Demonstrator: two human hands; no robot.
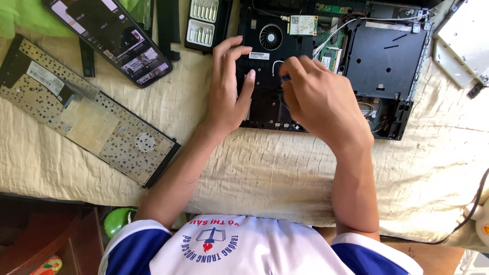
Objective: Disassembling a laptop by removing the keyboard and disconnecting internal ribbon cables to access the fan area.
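An opened black laptop base (pixel 387 66) lies on a cream cloth, its fan (pixel 270 36), green circuit boards and wires exposed. My left hand (pixel 229 86) rests flat on the base's left part, fingers spread over the black cover. My right hand (pixel 321 97) hovers over the middle of the base with its fingertips pinched around a small blue-tipped tool next to a thin white wire loop (pixel 277 65). The tool is mostly hidden by the fingers.
A removed keyboard (pixel 86 117) lies face down at the left. A smartphone (pixel 109 35) with a lit screen sits at the top left, a screwdriver bit case (pixel 202 23) beside it. A metal drive bracket (pixel 466 43) lies at the top right. A black cable (pixel 473 209) runs along the right edge.
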